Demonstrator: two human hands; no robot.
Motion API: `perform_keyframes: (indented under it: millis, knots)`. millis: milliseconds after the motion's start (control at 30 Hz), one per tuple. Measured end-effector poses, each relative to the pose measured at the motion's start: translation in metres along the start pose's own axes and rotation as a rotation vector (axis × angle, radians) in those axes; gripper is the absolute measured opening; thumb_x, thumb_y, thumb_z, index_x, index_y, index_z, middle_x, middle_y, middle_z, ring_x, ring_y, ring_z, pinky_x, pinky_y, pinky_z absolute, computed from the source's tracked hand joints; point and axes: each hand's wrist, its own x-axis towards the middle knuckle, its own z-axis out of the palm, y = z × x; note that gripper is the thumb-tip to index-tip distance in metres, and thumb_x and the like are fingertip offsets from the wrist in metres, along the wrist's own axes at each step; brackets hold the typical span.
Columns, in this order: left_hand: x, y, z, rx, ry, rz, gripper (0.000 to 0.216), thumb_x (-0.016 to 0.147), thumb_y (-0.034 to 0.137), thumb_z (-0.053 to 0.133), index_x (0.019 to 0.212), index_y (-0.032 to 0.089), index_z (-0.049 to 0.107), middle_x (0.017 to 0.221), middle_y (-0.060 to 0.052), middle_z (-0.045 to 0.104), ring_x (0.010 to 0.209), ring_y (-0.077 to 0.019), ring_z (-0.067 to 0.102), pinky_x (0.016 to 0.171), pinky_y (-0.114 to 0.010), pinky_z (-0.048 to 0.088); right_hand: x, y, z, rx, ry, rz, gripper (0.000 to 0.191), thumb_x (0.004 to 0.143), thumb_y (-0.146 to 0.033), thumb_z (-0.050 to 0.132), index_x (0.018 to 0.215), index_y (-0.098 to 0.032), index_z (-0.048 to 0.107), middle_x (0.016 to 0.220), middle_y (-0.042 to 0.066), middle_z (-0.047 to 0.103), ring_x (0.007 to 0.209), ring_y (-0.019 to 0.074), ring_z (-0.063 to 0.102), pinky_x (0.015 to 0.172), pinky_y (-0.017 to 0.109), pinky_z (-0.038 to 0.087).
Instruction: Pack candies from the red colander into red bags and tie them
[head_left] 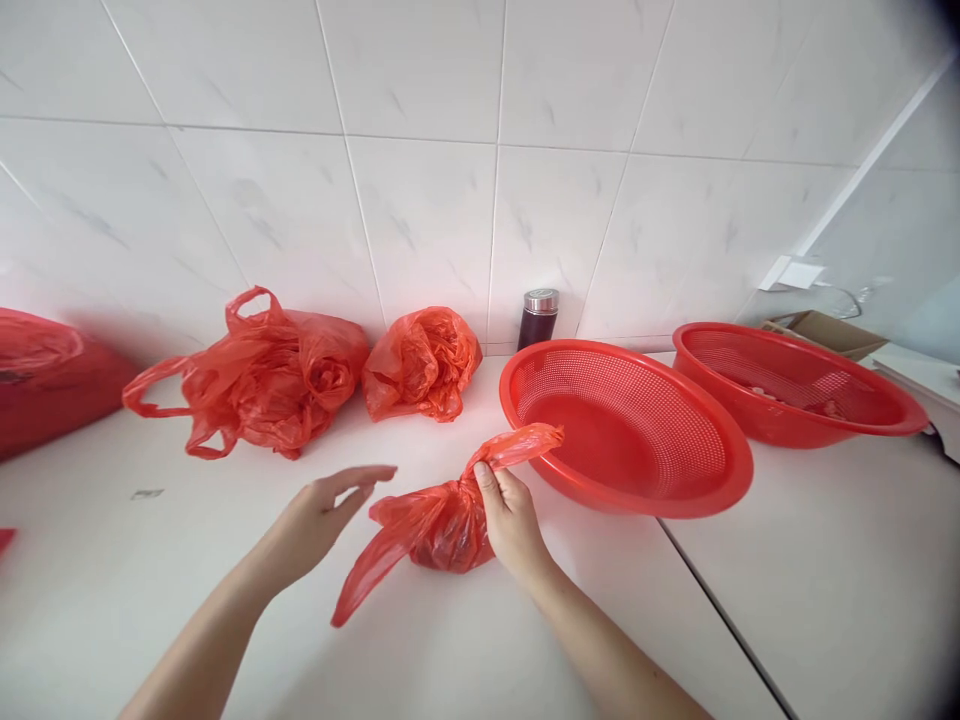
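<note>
A small red plastic bag [439, 525] lies on the white counter [465, 650] in front of me, its two handles trailing out to either side. My right hand [510, 520] is closed on the bag's upper handle, near its knot. My left hand [322, 515] hovers just left of the bag with its fingers stretched out and nothing in it. A red perforated colander basin [626, 425] sits directly to the right of the bag, and the raised handle points toward its rim.
Two fuller red plastic bags [262, 375] [421, 362] rest against the tiled wall. A second red basin [795, 385] stands at the far right, a dark steel-capped flask [538, 318] behind the colander, a cardboard box [821, 330] beyond, and another red object [45, 375] at the left edge.
</note>
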Motion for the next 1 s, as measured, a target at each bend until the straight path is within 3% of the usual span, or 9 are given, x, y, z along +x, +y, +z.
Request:
perform_keyframes:
  millis: [100,167,233,333,467,667,767,867,1000]
  knots:
    - [-0.003,0.024,0.02,0.102,0.195,0.079,0.038,0.087,0.046,0.053,0.12,0.029,0.064,0.119,-0.006,0.069,0.111,-0.0279,0.062,0.092,-0.039,0.05,-0.001,-0.001,0.002,0.026,-0.019,-0.001,0.041,0.096,-0.053,0.041,0.068,-0.024,0.038,0.059,-0.004,0.036,0.054,0.0142,0.033,0.054,0.028,0.03]
    - [-0.004,0.039,0.043,0.205,0.143,0.168,0.037,0.081,0.039,0.062,0.117,0.028,0.064,0.112,-0.006,0.07,0.103,-0.028,0.063,0.087,-0.039,0.05,-0.002,-0.002,0.002,0.033,-0.026,0.009,0.041,0.096,-0.053,0.041,0.068,-0.023,0.04,0.059,-0.003,0.039,0.055,0.0144,0.035,0.054,0.028,0.031]
    - [-0.003,0.047,0.06,0.227,0.074,0.161,0.023,0.083,0.031,0.057,0.104,0.026,0.066,0.101,-0.004,0.071,0.091,-0.0255,0.064,0.08,-0.036,0.049,-0.003,0.0,-0.001,0.018,-0.039,0.017,0.04,0.095,-0.053,0.042,0.069,-0.023,0.041,0.06,-0.003,0.039,0.056,0.0143,0.036,0.054,0.028,0.032]
    - [-0.001,0.048,0.061,0.059,-0.132,0.056,0.016,0.085,0.03,0.052,0.086,0.024,0.066,0.084,-0.001,0.069,0.075,-0.0196,0.061,0.068,-0.03,0.046,-0.003,0.003,-0.005,-0.015,-0.049,0.002,0.039,0.095,-0.052,0.044,0.069,-0.023,0.039,0.06,-0.004,0.037,0.056,0.0133,0.034,0.054,0.027,0.03]
    - [-0.002,0.047,0.035,-0.145,-0.412,-0.032,0.021,0.083,0.039,0.058,0.078,0.021,0.067,0.069,0.003,0.059,0.063,-0.0149,0.049,0.06,-0.026,0.038,-0.003,0.003,-0.006,-0.034,-0.087,-0.036,0.038,0.096,-0.048,0.045,0.069,-0.022,0.039,0.061,-0.005,0.035,0.056,0.0124,0.032,0.054,0.026,0.029]
    - [-0.017,0.044,0.002,-0.174,-0.527,-0.104,0.029,0.087,0.04,0.055,0.074,0.02,0.071,0.06,0.004,0.048,0.057,-0.0124,0.038,0.056,-0.026,0.031,-0.02,-0.011,0.002,0.057,-0.293,-0.03,0.028,0.097,-0.045,0.046,0.094,-0.023,0.062,0.071,-0.001,0.051,0.06,0.0144,0.043,0.058,0.027,0.036]
    - [-0.032,0.036,-0.018,-0.09,-0.451,-0.167,0.022,0.085,0.038,0.057,0.08,0.023,0.073,0.07,0.002,0.06,0.066,-0.0153,0.049,0.062,-0.025,0.038,-0.026,-0.01,0.002,0.071,-0.361,0.009,0.032,0.096,-0.048,0.047,0.111,-0.024,0.063,0.075,0.001,0.055,0.065,0.0163,0.051,0.058,0.027,0.041]
    - [-0.053,0.016,-0.056,-0.041,-0.298,-0.232,0.026,0.085,0.045,0.057,0.087,0.024,0.072,0.082,0.001,0.067,0.079,-0.0201,0.058,0.072,-0.026,0.045,-0.028,-0.006,0.0,0.094,-0.353,0.067,0.036,0.094,-0.051,0.05,0.115,-0.023,0.06,0.081,0.003,0.058,0.079,0.0189,0.06,0.067,0.028,0.048]
    - [-0.087,-0.047,-0.129,-0.071,-0.017,-0.467,0.051,0.077,0.06,0.062,0.112,0.023,0.065,0.101,-0.002,0.072,0.099,-0.0268,0.062,0.088,-0.035,0.049,-0.028,-0.004,-0.001,0.079,-0.352,0.132,0.035,0.095,-0.054,0.047,0.107,-0.023,0.059,0.081,0.002,0.056,0.081,0.0177,0.06,0.076,0.029,0.05]
